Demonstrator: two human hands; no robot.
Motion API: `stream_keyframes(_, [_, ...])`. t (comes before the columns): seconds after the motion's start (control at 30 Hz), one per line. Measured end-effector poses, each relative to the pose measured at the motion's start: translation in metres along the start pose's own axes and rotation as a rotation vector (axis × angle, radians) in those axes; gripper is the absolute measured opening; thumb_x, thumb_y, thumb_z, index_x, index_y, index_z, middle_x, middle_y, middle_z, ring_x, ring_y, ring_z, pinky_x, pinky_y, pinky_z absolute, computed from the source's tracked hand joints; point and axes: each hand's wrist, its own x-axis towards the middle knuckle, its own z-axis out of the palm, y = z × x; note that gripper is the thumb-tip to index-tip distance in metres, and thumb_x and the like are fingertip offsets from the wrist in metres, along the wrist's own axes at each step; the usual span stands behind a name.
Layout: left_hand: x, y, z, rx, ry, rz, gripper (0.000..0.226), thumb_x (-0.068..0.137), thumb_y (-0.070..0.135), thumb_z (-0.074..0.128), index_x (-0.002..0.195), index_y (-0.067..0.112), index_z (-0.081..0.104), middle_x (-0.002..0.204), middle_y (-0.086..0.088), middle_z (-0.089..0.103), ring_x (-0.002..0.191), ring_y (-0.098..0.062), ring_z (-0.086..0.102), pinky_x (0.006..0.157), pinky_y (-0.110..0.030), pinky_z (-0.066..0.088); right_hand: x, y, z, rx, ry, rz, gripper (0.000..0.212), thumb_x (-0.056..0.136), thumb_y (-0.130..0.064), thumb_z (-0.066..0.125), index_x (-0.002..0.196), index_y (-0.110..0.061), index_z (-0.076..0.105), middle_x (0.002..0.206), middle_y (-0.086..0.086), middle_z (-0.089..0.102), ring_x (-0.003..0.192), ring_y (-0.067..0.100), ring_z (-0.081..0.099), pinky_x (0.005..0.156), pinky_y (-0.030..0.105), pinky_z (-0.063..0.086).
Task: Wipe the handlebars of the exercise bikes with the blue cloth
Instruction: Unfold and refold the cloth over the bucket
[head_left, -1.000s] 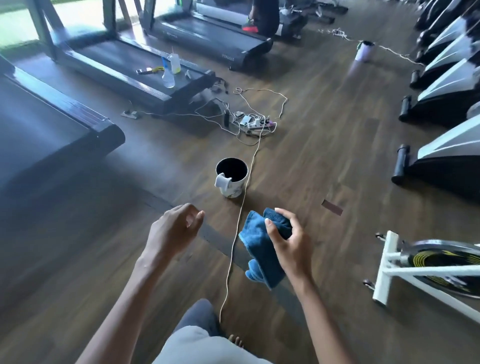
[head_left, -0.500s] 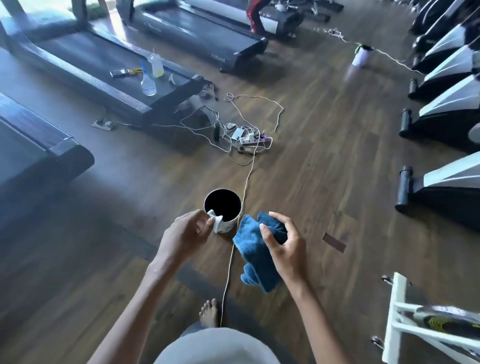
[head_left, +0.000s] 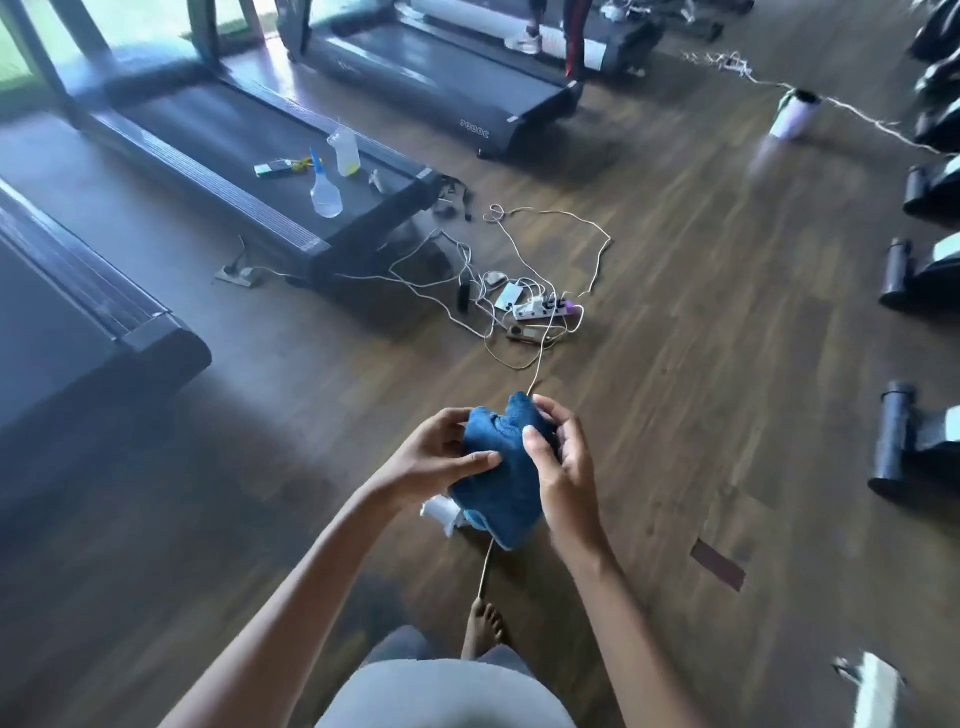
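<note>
Fingers (head_left: 480, 460) of left hand (head_left: 426, 462) and right hand (head_left: 563, 473) grip one blue cloth (head_left: 501, 483); two bottles (head_left: 326, 193) on one treadmill (head_left: 208, 135).

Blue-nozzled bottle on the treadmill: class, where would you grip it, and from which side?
Probably the blue-nozzled bottle by its tapering shoulder, fingers coming from above: it stands upright on the treadmill, wide below, narrow above, with open space over it.

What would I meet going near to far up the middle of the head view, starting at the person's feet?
Bare foot → blue terry cloth, gripped by left hand and right hand → white power strip → transparent plastic spray bottle standing on the black treadmill deck.
</note>
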Motion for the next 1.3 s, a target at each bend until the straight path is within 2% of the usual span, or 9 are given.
stream_keyframes(0.13, [0.029, 0.022, -0.008, 0.032, -0.007, 0.053, 0.061, 0.060, 0.032, 0.081, 0.112, 0.010, 0.059, 0.104, -0.010, 0.069, 0.091, -0.015, 0.067, 0.083, -0.032, 0.056, 0.037, -0.020, 0.006, 0.163, -0.004, 0.056, 0.039, 0.080, -0.017, 0.056, 0.118, -0.025, 0.059, 0.118, 0.000, 0.066, 0.108, 0.012, 0.063, 0.092, 0.028, 0.049])
stream_keyframes(0.2, [0.042, 0.027, -0.010, 0.013, 0.032, 0.048, 0.063, 0.060, 0.039, 0.080, 0.110, 0.009, 0.058, 0.102, -0.012, 0.068, 0.090, -0.017, 0.065, 0.082, -0.036, 0.054, 0.050, -0.026, 0.007, 0.220, 0.012, 0.091, 0.042, 0.079, -0.015, 0.056, 0.120, -0.018, 0.060, 0.117, 0.006, 0.068, 0.109, 0.021, 0.064, 0.094, 0.035, 0.052])
stream_keyframes(0.33, [0.064, 0.043, -0.011, -0.080, 0.046, 0.064, 0.044, 0.075, 0.034, 0.080, 0.100, 0.006, 0.056, 0.085, 0.005, 0.068, 0.079, -0.007, 0.063, 0.067, -0.018, 0.049, 0.075, -0.040, 0.013, 0.234, 0.052, 0.093, 0.035, 0.078, -0.016, 0.059, 0.112, -0.013, 0.066, 0.109, 0.012, 0.071, 0.102, 0.030, 0.067, 0.093, 0.044, 0.053])
stream_keyframes(0.6, [0.094, 0.063, -0.035, -0.154, -0.039, 0.149, 0.037, 0.068, 0.021, 0.078, 0.086, 0.008, 0.049, 0.075, -0.003, 0.056, 0.067, -0.010, 0.050, 0.056, -0.018, 0.041, 0.106, -0.051, 0.025, 0.278, 0.092, 0.020, 0.020, 0.076, -0.013, 0.062, 0.096, -0.015, 0.063, 0.098, 0.007, 0.069, 0.091, 0.019, 0.063, 0.086, 0.037, 0.050])
stream_keyframes(0.73, [0.107, 0.072, -0.045, -0.179, -0.103, 0.242, 0.027, 0.070, 0.006, 0.069, 0.078, 0.007, 0.043, 0.065, 0.005, 0.055, 0.060, -0.003, 0.050, 0.053, -0.014, 0.039, 0.116, -0.057, 0.026, 0.186, 0.069, -0.056, 0.016, 0.076, -0.013, 0.062, 0.091, -0.013, 0.058, 0.088, 0.001, 0.065, 0.079, 0.006, 0.059, 0.075, 0.018, 0.048])
stream_keyframes(0.87, [0.114, 0.084, -0.054, -0.253, -0.168, 0.257, 0.028, 0.065, 0.002, 0.069, 0.073, 0.011, 0.045, 0.065, 0.005, 0.054, 0.062, -0.006, 0.049, 0.054, -0.017, 0.039, 0.125, -0.066, 0.024, 0.055, -0.002, -0.097, 0.014, 0.079, -0.012, 0.063, 0.086, -0.017, 0.052, 0.080, 0.000, 0.058, 0.071, 0.002, 0.054, 0.069, 0.014, 0.044])
stream_keyframes(1.07, [0.120, 0.110, -0.057, -0.393, -0.273, 0.081, 0.050, 0.064, 0.028, 0.086, 0.106, 0.008, 0.067, 0.097, -0.010, 0.070, 0.081, -0.016, 0.069, 0.071, -0.025, 0.057, 0.134, -0.085, 0.029, -0.186, -0.118, -0.177, 0.017, 0.087, -0.021, 0.061, 0.082, -0.028, 0.046, 0.070, -0.015, 0.050, 0.065, 0.001, 0.046, 0.064, 0.014, 0.039])
stream_keyframes(1.17, [0.123, 0.114, -0.059, -0.357, -0.255, 0.090, 0.033, 0.073, 0.025, 0.080, 0.102, 0.011, 0.074, 0.098, -0.010, 0.072, 0.085, -0.016, 0.068, 0.078, -0.027, 0.056, 0.137, -0.093, 0.033, -0.320, -0.150, -0.265, 0.023, 0.091, -0.016, 0.063, 0.083, -0.028, 0.045, 0.068, -0.019, 0.051, 0.063, -0.002, 0.046, 0.063, 0.011, 0.038])
stream_keyframes(1.3, [0.124, 0.120, -0.067, -0.325, -0.177, 0.292, 0.033, 0.072, 0.033, 0.083, 0.096, 0.014, 0.070, 0.091, -0.005, 0.070, 0.080, -0.012, 0.064, 0.070, -0.022, 0.053, 0.140, -0.104, 0.032, -0.415, -0.130, -0.256, 0.022, 0.085, -0.027, 0.070, 0.084, -0.022, 0.049, 0.066, -0.012, 0.054, 0.059, -0.003, 0.049, 0.059, 0.011, 0.040])
